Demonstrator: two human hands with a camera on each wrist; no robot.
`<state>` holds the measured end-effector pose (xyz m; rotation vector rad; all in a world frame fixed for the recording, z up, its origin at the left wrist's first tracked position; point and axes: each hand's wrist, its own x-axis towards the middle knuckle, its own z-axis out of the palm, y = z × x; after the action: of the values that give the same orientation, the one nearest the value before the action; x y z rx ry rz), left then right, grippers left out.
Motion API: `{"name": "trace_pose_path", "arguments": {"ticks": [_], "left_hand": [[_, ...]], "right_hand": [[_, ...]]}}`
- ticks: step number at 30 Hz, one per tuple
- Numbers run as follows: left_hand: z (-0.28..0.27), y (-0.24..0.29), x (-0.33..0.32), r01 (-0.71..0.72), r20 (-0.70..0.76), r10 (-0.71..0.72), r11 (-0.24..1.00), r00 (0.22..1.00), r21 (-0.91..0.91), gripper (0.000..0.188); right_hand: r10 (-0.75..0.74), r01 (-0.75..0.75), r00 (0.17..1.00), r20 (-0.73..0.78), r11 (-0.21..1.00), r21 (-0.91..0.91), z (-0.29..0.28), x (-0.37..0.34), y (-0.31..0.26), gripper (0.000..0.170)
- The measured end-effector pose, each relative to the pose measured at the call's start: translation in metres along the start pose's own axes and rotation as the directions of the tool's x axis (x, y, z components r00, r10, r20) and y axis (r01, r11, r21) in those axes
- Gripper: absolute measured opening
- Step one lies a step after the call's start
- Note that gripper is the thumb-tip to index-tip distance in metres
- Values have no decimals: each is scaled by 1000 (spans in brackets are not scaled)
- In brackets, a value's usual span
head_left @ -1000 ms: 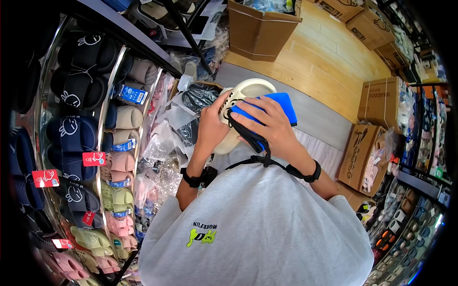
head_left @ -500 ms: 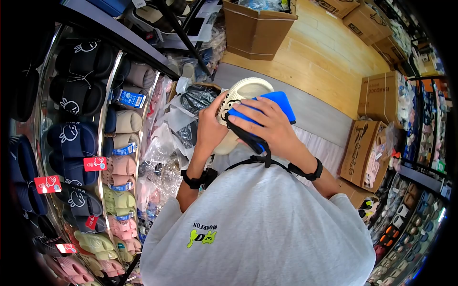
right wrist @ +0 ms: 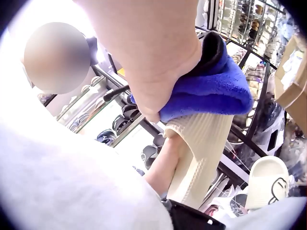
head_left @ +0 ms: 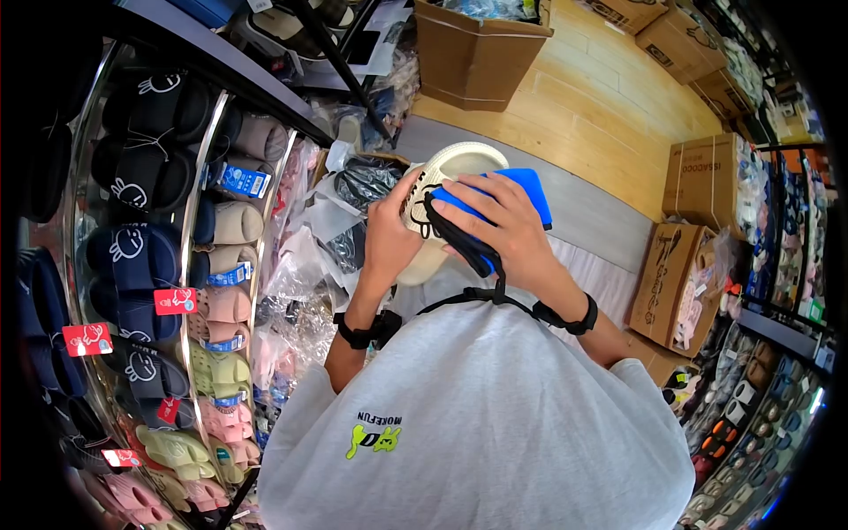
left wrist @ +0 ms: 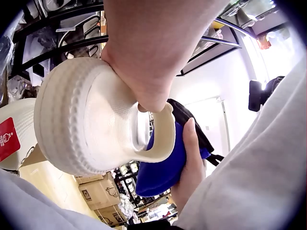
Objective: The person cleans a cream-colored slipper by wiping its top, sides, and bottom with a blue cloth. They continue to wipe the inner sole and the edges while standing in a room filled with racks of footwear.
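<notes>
A cream slipper (head_left: 466, 157) with a black cartoon drawing on its strap is held in front of the chest. My left hand (head_left: 391, 231) grips it by the side, at the strap. My right hand (head_left: 514, 231) holds a blue plush cloth (head_left: 532, 193) with black edging, fingers spread over it, against the slipper's right side. The left wrist view shows the slipper's ridged sole edge (left wrist: 62, 120) close up, with the cloth (left wrist: 160, 170) behind its strap. In the right wrist view the cloth (right wrist: 211, 93) lies over the slipper (right wrist: 208, 139); the right fingertips are hidden there.
A rack of slippers (head_left: 141, 256) with red and blue tags stands at left. Plastic-wrapped goods (head_left: 296, 291) are heaped beside it. Cardboard boxes (head_left: 671, 283) and crowded shelves line the right; an open carton (head_left: 477, 62) stands ahead. Another cream slipper (right wrist: 268, 179) appears in the right wrist view.
My right hand and the blue cloth shift slightly back and forth along the slipper. My left hand keeps its grip on the slipper, which stays almost in place.
</notes>
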<state>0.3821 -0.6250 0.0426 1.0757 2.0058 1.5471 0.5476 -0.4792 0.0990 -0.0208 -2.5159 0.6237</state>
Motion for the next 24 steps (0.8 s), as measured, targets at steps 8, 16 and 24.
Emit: {"name": "trace_pose_path", "arguments": {"ticks": [8,16,24], "left_hand": [[-1,2,1,-6,-6,6,1000,1000,-21,57],[0,-2,2,-10,-14,9,999,1000,-41,59],[0,-5,1,7,-30,-8,1000,1000,-22,58]], "right_hand": [[-52,52,998,23,999,1,0,-1,3,62],[-75,74,996,58,997,17,2,-1,-5,62],[-39,39,999,-25,999,13,5,3,-2,63]]}}
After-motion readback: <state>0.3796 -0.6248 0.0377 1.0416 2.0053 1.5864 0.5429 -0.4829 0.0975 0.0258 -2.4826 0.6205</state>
